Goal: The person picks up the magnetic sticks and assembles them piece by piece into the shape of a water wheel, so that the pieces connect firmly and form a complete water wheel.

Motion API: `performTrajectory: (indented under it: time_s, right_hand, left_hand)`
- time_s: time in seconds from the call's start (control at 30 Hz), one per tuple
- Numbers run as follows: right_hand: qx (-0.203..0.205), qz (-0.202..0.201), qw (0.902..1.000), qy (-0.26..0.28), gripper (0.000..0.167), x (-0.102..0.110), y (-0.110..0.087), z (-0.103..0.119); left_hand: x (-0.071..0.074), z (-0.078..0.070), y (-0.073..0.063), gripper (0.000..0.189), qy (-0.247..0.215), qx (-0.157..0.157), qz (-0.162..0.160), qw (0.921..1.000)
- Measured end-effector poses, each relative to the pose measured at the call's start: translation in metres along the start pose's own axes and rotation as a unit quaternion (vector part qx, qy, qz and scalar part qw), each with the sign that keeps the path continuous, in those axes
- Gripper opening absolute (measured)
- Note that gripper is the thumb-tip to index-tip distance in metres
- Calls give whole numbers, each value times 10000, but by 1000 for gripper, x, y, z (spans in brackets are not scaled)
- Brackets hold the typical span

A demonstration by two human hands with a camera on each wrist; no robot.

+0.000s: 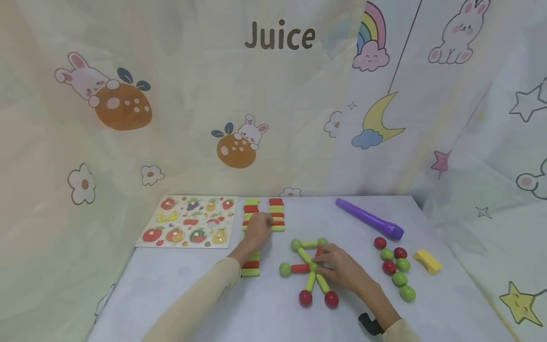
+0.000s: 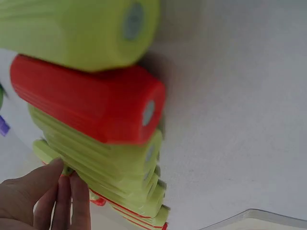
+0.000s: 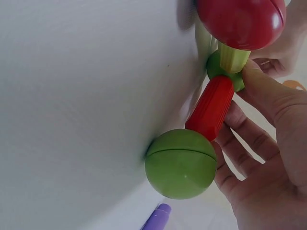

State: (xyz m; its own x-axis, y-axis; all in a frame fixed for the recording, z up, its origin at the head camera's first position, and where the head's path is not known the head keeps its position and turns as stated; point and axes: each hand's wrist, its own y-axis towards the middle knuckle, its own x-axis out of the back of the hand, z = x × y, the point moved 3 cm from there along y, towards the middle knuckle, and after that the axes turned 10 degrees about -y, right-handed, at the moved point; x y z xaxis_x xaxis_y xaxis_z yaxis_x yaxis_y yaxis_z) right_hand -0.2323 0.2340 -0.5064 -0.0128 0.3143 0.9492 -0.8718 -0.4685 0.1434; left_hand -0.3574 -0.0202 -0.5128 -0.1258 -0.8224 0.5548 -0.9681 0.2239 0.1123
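Observation:
Between two columns of red and yellow-green magnetic rods (image 1: 250, 272), my left hand (image 1: 258, 229) bends over the far part. Its thumb and fingertips (image 2: 56, 166) pinch the end of a yellow-green rod (image 2: 44, 150). To the right lies a flat stick figure of rods and balls, with a green centre ball (image 1: 314, 267), two red foot balls (image 1: 305, 298) and a triangular top. My right hand (image 1: 342, 269) holds the figure, its thumb at the centre ball and its fingers along a red rod (image 3: 211, 108) that ends in a green ball (image 3: 181, 164).
A fruit puzzle board (image 1: 188, 222) lies at the back left. Behind the right hand is a purple microphone-shaped toy (image 1: 369, 218). Loose red and green balls (image 1: 399, 279) and a yellow arched block (image 1: 427, 261) lie at the right. A printed curtain (image 1: 290, 95) hangs behind the table.

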Motion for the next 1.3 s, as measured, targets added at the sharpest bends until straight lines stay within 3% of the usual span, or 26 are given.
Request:
performTrajectory:
  time_s: [0.2, 0.33, 0.43, 0.57, 0.7, 0.8, 1.07, 1.17, 1.3]
  right_hand:
    - [-22, 12, 10000, 35, 24, -1, 0, -1]
    - [-19, -9, 9999, 116, 24, -2, 1, -1]
    - [33, -50, 9998, 187, 24, -3, 1, 2]
    - [0, -129, 9999, 84, 23, -5, 1, 5]
    - [-133, -255, 9996, -83, 23, -6, -2, 6]
    - [-197, -343, 9992, -64, 23, -6, -3, 7]
    - [-248, -336, 9991, -60, 22, -6, -5, 10]
    - [-237, -288, 9993, -65, 22, -5, -5, 13]
    - [-313, -288, 9990, -122, 22, -4, -4, 16]
  left_hand:
    - [-10, -3, 1, 11, 555, -360, 275, 9974]
    - [-10, -8, -6, 18, 712, -329, 373, 9962]
    - [-7, -11, -16, 20, 456, -227, 329, 9982]
    - [-3, -18, -38, 20, -245, -77, 275, 9993]
    - [-2, -23, -62, 18, -862, 154, 372, 9955]
    - [-5, -25, -75, 17, -1080, 315, 383, 9929]
    - [-21, -23, -85, 14, -1218, 541, 182, 9909]
    - [-23, -23, -86, 15, -1257, 644, 196, 9898]
    - [-19, -24, -88, 19, -1248, 521, 367, 9901]
